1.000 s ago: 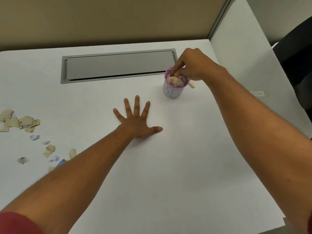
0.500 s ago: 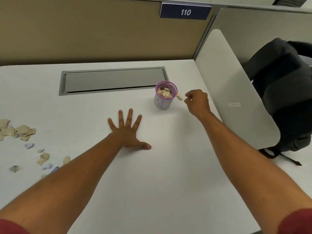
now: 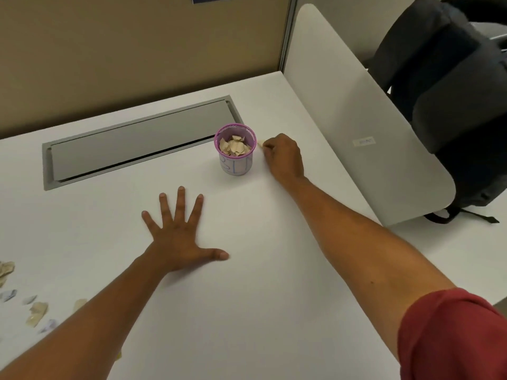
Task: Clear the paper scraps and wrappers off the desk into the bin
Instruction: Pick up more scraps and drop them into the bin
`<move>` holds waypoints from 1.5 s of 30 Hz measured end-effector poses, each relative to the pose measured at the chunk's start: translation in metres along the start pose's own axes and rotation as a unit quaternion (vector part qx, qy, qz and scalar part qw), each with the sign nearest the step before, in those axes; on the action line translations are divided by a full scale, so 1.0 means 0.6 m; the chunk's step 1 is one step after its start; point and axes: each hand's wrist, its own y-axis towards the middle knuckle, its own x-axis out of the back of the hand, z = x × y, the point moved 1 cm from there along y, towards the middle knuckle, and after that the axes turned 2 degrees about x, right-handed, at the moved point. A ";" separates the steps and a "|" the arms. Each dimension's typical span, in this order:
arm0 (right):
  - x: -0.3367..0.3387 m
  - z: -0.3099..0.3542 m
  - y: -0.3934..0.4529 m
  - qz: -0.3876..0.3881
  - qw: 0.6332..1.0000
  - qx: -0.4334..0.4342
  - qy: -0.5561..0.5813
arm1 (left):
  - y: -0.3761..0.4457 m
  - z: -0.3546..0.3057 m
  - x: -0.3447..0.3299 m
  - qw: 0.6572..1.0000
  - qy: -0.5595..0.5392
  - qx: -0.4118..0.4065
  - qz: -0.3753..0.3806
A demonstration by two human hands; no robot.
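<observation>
Small purple-rimmed bin [image 3: 235, 154] upright on desk, part-filled with tan scraps, more paper scraps [image 3: 35, 314] scattered far left

We see the left hand [image 3: 178, 237] lying flat, fingers spread, on the white desk [image 3: 247, 311]. At one o'clock from it stands the purple mesh bin [image 3: 235, 153], holding tan paper scraps. Just beside the bin, at its three o'clock, the right hand [image 3: 284, 159] curls its fingertips on a small tan scrap [image 3: 260, 144]. More loose scraps [image 3: 35, 314] lie at the desk's eight o'clock edge.
</observation>
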 end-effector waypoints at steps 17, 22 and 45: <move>0.083 0.144 -0.005 0.054 0.979 0.178 -0.083 | 0.000 0.007 -0.001 1.000 -0.004 -0.017 -0.007; 0.094 0.158 0.003 0.023 0.976 0.187 -0.112 | 0.001 0.010 -0.004 0.999 -0.012 -0.024 -0.017; 0.141 0.237 -0.136 0.018 0.995 -0.014 0.092 | -0.020 0.049 0.062 0.982 -0.157 -0.076 0.072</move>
